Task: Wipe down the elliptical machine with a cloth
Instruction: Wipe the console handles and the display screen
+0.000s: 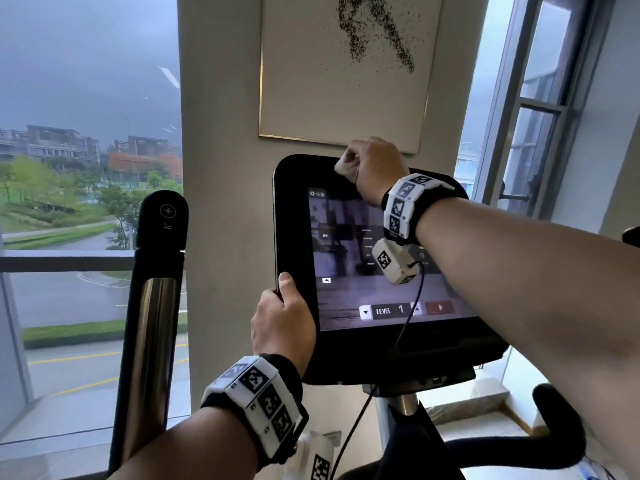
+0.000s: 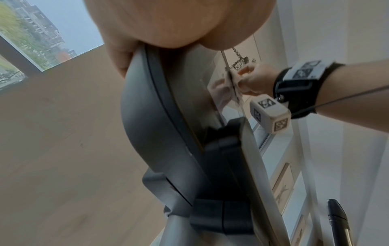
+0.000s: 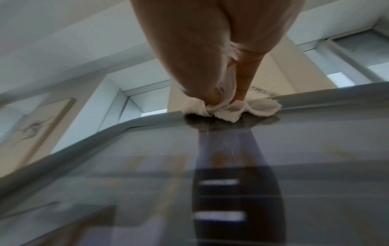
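Observation:
The elliptical's black console with a lit touchscreen stands in the middle of the head view. My left hand grips its left edge, thumb on the front bezel; the left wrist view shows the console's grey back under my palm. My right hand holds a bunched white cloth against the console's top bezel. In the right wrist view the cloth is pinched between my fingers and pressed on the glossy top edge.
A black and chrome moving handlebar rises on the left. A fixed black handlebar curves at the lower right. A framed picture hangs on the wall behind the console. A cable trails down from my right wrist camera across the screen.

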The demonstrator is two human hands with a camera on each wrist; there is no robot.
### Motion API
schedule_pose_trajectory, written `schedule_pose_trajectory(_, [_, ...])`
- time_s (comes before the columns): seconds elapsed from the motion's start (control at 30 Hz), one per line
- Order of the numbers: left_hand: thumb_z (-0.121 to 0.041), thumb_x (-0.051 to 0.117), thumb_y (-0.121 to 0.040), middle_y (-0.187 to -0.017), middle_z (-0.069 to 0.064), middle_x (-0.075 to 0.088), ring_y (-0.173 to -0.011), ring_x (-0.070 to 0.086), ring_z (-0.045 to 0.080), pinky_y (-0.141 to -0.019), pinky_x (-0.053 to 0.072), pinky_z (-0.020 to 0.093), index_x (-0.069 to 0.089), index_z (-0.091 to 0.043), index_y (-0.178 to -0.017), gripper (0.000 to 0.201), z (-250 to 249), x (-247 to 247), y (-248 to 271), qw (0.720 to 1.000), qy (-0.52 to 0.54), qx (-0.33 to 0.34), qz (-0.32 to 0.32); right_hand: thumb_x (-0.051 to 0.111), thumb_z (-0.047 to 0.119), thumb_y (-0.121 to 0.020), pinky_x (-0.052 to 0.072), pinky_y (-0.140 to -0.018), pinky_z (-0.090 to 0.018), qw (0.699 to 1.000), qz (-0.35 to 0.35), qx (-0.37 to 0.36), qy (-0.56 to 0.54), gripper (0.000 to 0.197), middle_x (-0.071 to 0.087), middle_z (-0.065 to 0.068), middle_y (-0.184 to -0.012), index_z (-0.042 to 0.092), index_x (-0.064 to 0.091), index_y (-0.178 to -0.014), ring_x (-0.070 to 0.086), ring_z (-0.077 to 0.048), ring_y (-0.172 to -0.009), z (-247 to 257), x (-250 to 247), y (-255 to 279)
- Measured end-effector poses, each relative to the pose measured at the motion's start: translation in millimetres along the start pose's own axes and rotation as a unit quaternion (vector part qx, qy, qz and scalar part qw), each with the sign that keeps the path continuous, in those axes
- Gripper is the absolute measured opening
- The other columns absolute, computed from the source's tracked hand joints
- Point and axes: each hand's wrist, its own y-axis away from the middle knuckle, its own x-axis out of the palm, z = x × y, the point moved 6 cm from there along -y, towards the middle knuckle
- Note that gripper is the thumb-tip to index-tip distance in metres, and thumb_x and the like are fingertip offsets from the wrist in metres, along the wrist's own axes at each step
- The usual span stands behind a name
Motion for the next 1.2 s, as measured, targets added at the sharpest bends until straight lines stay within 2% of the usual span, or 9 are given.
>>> schedule_pose_trajectory(0.27, [-0.060,0.026,-0.107,-0.079,-0.006,0.054,-0.074,0.048,0.019,-0.077,0.033,0.038,0.059,-0.019,-0.088,0.056,-1,-2,2,1.000,0.004,0.014,-0.014,0.052,0.003,-0.078,0.044,-0.074,-0.035,0.997,0.017,0.067,0.037,0.027,0.065,-0.016,-0.098,0.009,0.070,-0.098,0.062,-0.039,-0.092,-67,-2,1])
schedule_pose_trajectory(0.47, [-0.060,0.025,-0.107,-0.082,-0.006,0.055,-0.088,0.052,0.029,-0.079,0.034,0.039,0.064,-0.014,-0.098,0.061,0,-1,2,1.000,0.000,0.013,-0.005,0.055,0.023,-0.081,0.057,-0.081,-0.038,0.996,0.014,0.084,0.002,0.020,0.072,-0.008,-0.093,0.013,0.069,-0.089,0.065,-0.034,-0.089,-93,-7,15])
schedule_pose_trajectory(0.53, [-0.060,0.025,-0.107,-0.081,-0.006,0.053,-0.089,0.052,0.030,-0.080,0.035,0.039,0.064,-0.014,-0.099,0.061,1,-1,1,1.000,0.003,0.014,-0.004,0.054,0.029,-0.088,0.054,-0.085,-0.036,0.994,0.015,0.103,-0.019,0.019,0.072,-0.005,-0.098,0.018,0.067,-0.096,0.064,-0.031,-0.093,-108,-7,19])
schedule_pose_trajectory(0.63, [-0.061,0.025,-0.107,-0.080,-0.007,0.052,-0.088,0.051,0.030,-0.080,0.034,0.039,0.063,-0.015,-0.098,0.060,1,0,0,1.000,0.005,0.014,-0.003,0.057,0.012,-0.088,0.042,-0.077,-0.033,0.990,0.066,0.118,0.032,0.031,0.064,-0.008,-0.099,0.018,0.053,-0.118,0.059,-0.033,-0.095,-138,2,23])
schedule_pose_trajectory(0.73, [-0.061,0.026,-0.107,-0.079,-0.008,0.049,-0.091,0.049,0.031,-0.081,0.034,0.039,0.061,-0.015,-0.097,0.059,2,-1,0,1.000,0.002,0.012,-0.006,0.056,0.007,-0.085,0.040,-0.070,-0.035,0.982,0.098,0.155,0.048,0.047,0.051,-0.003,-0.078,0.025,0.040,-0.125,0.053,-0.029,-0.072,-168,7,30])
schedule_pose_trajectory(0.83, [-0.060,0.026,-0.107,-0.080,-0.006,0.049,-0.092,0.049,0.031,-0.082,0.034,0.039,0.062,-0.013,-0.098,0.060,1,-2,1,1.000,0.004,0.014,-0.005,0.051,0.011,-0.085,0.045,-0.069,-0.038,0.974,0.117,0.187,0.057,0.057,0.046,-0.002,-0.075,0.040,0.031,-0.129,0.049,-0.024,-0.064,-190,9,39])
schedule_pose_trajectory(0.97, [-0.060,0.026,-0.107,-0.081,-0.004,0.050,-0.093,0.050,0.031,-0.082,0.035,0.039,0.062,-0.013,-0.098,0.059,0,-1,0,1.000,0.004,0.019,-0.005,0.054,0.014,-0.088,0.044,-0.067,-0.033,0.963,0.139,0.189,0.132,0.053,0.059,-0.014,-0.098,0.031,0.041,-0.136,0.059,-0.033,-0.079,-211,11,51])
schedule_pose_trajectory(1.07, [-0.060,0.026,-0.107,-0.081,-0.004,0.053,-0.093,0.052,0.033,-0.081,0.035,0.039,0.063,-0.011,-0.096,0.062,0,-1,1,1.000,0.007,0.018,-0.004,0.060,0.002,-0.078,0.033,-0.050,-0.026,0.962,0.151,0.170,0.150,0.046,0.064,-0.003,-0.093,0.029,0.058,-0.116,0.049,-0.015,-0.063,-216,7,61])
schedule_pose_trajectory(1.2, [-0.060,0.026,-0.107,-0.082,-0.002,0.051,-0.093,0.049,0.031,-0.083,0.034,0.039,0.062,-0.011,-0.099,0.061,-1,-2,3,1.000,0.000,0.008,-0.004,0.067,-0.009,-0.060,0.032,-0.039,-0.016,0.947,0.191,0.203,0.162,0.040,0.057,0.003,-0.071,0.029,0.061,-0.068,0.052,-0.015,-0.054,-221,2,88])
